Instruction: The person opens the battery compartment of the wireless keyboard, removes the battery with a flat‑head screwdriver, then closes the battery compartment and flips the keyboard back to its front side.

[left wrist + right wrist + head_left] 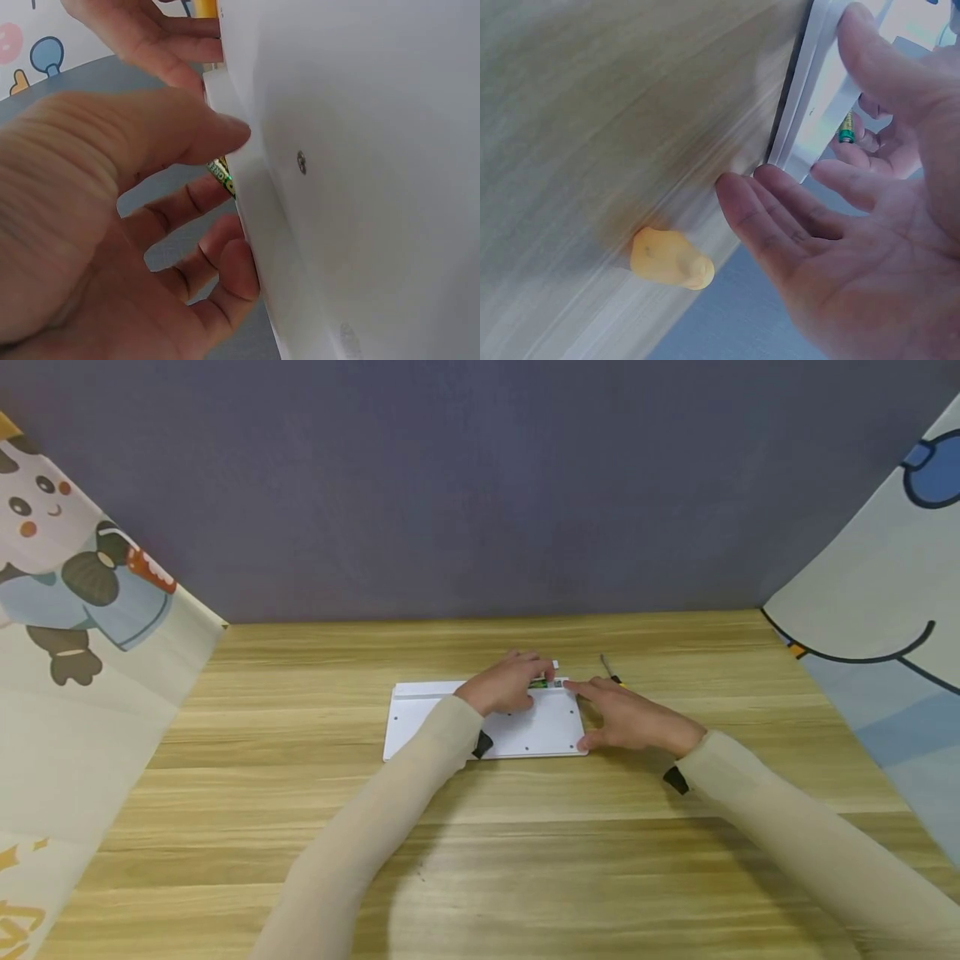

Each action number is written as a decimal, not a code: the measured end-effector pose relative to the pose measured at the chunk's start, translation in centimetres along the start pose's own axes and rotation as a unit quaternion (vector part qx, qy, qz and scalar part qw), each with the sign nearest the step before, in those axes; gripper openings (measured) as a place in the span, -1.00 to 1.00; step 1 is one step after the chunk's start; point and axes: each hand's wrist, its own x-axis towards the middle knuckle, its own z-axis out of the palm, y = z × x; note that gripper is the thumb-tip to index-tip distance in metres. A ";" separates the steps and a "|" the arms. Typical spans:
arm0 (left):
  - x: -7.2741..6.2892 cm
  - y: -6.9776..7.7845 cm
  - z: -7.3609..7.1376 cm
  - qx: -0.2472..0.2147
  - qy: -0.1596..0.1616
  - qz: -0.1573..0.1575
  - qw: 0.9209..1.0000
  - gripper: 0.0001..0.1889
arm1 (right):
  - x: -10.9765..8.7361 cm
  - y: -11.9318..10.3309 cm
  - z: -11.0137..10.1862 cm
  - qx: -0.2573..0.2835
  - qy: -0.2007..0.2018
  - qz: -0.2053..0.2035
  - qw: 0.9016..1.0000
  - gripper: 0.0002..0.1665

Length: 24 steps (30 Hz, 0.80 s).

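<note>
A white keyboard (450, 727) lies underside up on the table, its raised ridge along the far side. Near the right end of the ridge shows a green battery (846, 129). My left hand (506, 683) reaches over the ridge, with bent fingers right at the battery and the thumb (214, 135) over the white underside; I cannot tell whether it pinches the battery. At the keyboard's right end is my right hand (626, 714), fingers extended and spread. Its index fingertip touches the far corner and its thumb rests by the near corner.
Beyond the right hand lies a screwdriver (609, 668), its yellow handle (667, 259) largely hidden by that hand in the head view. A small white piece (556, 665) shows behind the keyboard. A dark panel (480, 493) stands behind the wooden table (510, 860).
</note>
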 end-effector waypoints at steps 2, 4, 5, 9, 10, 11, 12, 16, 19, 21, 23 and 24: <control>0.0 0.0 0.0 -0.002 -0.001 0.000 1.000 -0.50 | 0.0 0.0 0.0 -0.002 0.000 0.001 1.000 0.14; 0.0 0.0 0.0 -0.001 0.001 0.001 1.000 -0.51 | 0.1 0.0 0.0 -0.005 -0.002 0.004 1.000 0.15; 0.0 -0.1 0.1 -0.001 0.003 0.001 1.000 -0.52 | 0.1 0.0 0.0 -0.005 -0.003 0.005 1.000 0.15; 0.1 -0.1 0.3 -0.006 0.023 0.005 1.000 -0.65 | 0.2 0.0 0.1 -0.002 -0.005 0.007 1.000 0.15; 0.1 0.0 0.4 -0.007 0.030 0.009 0.999 -0.68 | 0.2 0.0 0.1 0.000 -0.006 0.007 1.000 0.15; 0.1 0.0 0.4 -0.007 0.037 0.013 0.999 -0.70 | 0.2 0.0 0.1 0.001 -0.005 0.008 1.000 0.15; 0.1 0.0 0.5 -0.004 0.043 0.018 0.999 -0.72 | 0.2 -0.1 0.1 0.001 -0.005 0.008 1.000 0.15; 0.2 0.0 0.6 0.003 0.060 0.032 0.998 -0.74 | 0.1 -0.1 0.1 0.001 -0.003 0.005 1.000 0.15; 0.2 0.0 0.7 0.002 0.064 0.033 0.997 -0.75 | 0.1 -0.2 0.0 0.000 -0.002 0.005 1.000 0.15; 0.2 0.0 0.7 -0.004 0.066 0.028 0.997 -0.74 | 0.1 -0.1 0.0 0.000 -0.001 0.005 1.000 0.15; 0.2 0.1 0.7 -0.014 0.069 0.018 0.997 -0.76 | 0.1 -0.1 0.0 -0.001 0.000 0.005 1.000 0.15; 0.2 0.1 0.7 -0.018 0.071 0.014 0.997 -0.78 | 0.1 -0.1 0.1 -0.001 0.001 0.005 1.000 0.15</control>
